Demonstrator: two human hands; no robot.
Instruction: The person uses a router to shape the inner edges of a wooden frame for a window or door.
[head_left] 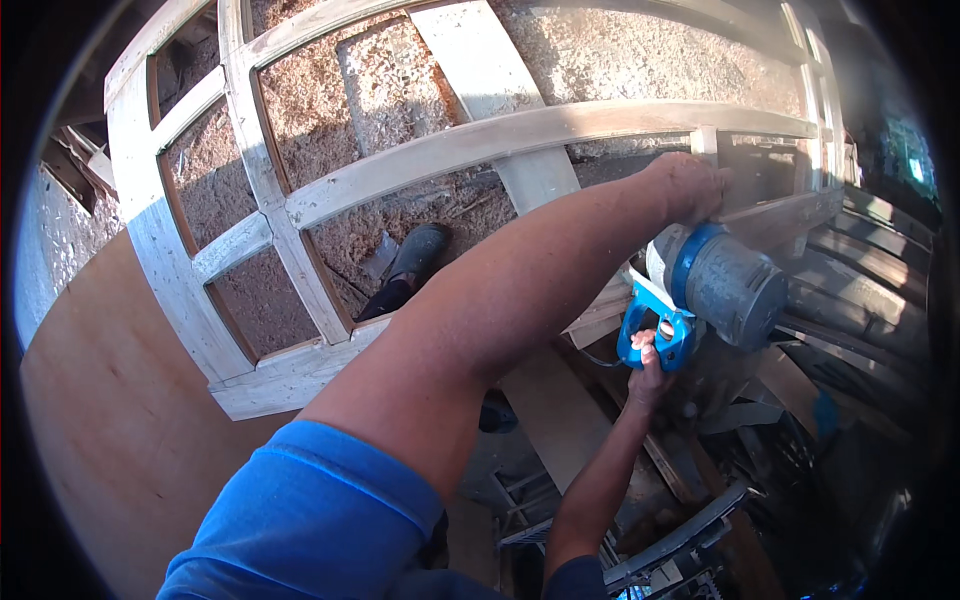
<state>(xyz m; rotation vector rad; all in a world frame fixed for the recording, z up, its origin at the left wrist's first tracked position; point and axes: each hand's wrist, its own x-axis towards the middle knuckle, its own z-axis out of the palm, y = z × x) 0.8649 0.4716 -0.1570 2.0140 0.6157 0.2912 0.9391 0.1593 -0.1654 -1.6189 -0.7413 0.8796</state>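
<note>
My right hand (pixel 650 368) is wrapped round the blue rear handle of a corded power tool (pixel 735 290) with a grey, cylinder-shaped body and a blue band. My left arm stretches across to the right. Closed at the tool's front end is my left hand (pixel 692 188); the part it grips is mostly hidden beneath it. The tool is over the right end of a large pale wooden frame (pixel 400 165) with rails, cross bars and open panels. Its working face cannot be seen.
Wood shavings (pixel 385 95) cover the ground beneath the frame. A shoe (pixel 420 252) shows through one opening. A curved brown board (pixel 130 400) lies at the left. Stacked timber (pixel 865 260) and offcuts crowd the right. A plank (pixel 575 420) lies below the tool.
</note>
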